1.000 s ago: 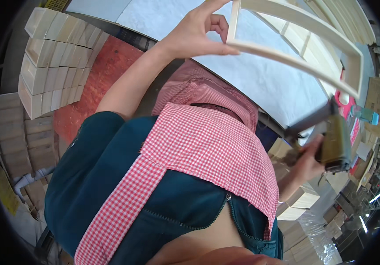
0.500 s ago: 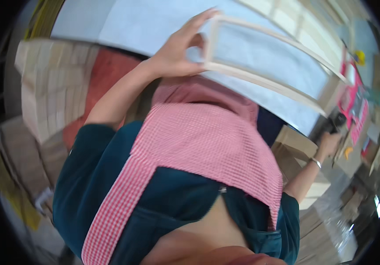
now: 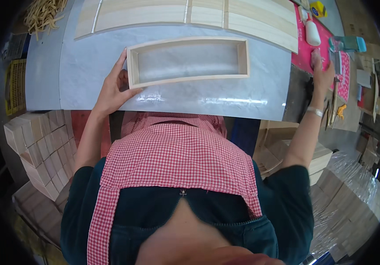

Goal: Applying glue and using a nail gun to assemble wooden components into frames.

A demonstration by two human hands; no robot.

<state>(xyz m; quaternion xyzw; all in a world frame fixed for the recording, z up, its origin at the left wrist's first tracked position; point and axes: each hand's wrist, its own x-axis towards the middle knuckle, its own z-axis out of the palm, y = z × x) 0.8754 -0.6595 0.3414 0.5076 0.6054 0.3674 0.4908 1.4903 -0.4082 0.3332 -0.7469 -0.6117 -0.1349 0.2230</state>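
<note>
My left hand [image 3: 112, 86] grips the left end of a long, shallow wooden frame [image 3: 190, 80], thumb at the near corner and fingers round the outer side. The frame is open through the middle, showing the grey marbled tabletop inside its four sides. Far to the right, my right hand [image 3: 324, 76] is over the edge of a pink mat [image 3: 302, 59]. Its fingers are closed around a small, pinkish, crumpled-looking thing [image 3: 316, 58], too blurred to name. Just beyond that hand lies a white bottle [image 3: 312, 34].
Flat pale wooden panels [image 3: 154, 13] lie along the table's far side. A turquoise object [image 3: 353, 43] and an orange clip-like item [image 3: 341, 111] are at the right. Stacked wooden blocks [image 3: 44, 150] stand at the lower left, a plastic-wrapped stack [image 3: 353, 194] at the lower right.
The view has turned and steadied. My right hand has moved from a dark tool at the table's right edge farther out to the pink mat. My left hand keeps its hold on the frame.
</note>
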